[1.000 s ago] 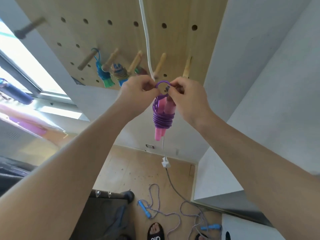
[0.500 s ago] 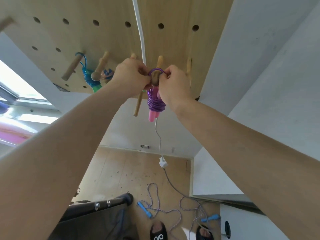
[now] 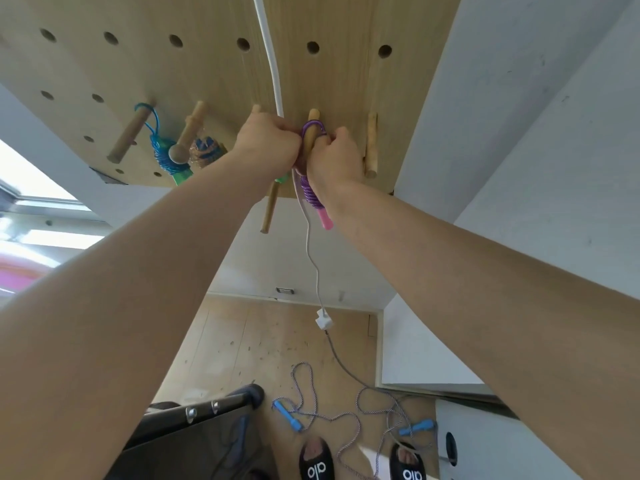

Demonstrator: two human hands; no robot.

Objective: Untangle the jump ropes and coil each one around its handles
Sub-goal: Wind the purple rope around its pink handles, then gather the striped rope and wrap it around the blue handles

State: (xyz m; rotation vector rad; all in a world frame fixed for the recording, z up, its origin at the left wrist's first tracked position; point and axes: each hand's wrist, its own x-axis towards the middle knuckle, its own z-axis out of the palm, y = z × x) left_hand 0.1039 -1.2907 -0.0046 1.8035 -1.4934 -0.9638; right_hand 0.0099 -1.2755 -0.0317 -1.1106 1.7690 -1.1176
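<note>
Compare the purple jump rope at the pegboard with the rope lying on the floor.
The purple jump rope is coiled tightly around its pink handles; the floor rope sprawls loose, blue handles apart. The purple jump rope's loop sits over a wooden peg, held by the left hand and right hand; the floor rope lies untouched near the sandalled feet. The purple one is glossy, the floor one speckled. Both have paired handles.

Both hands (image 3: 298, 150) pinch the purple rope's loop (image 3: 313, 128) around a wooden peg (image 3: 310, 133).

White lettering "alo" on the strap of each black slide sandal: left sandal (image 3: 316, 463), right sandal (image 3: 408, 466), both below the pegboard (image 3: 207, 74).
</note>
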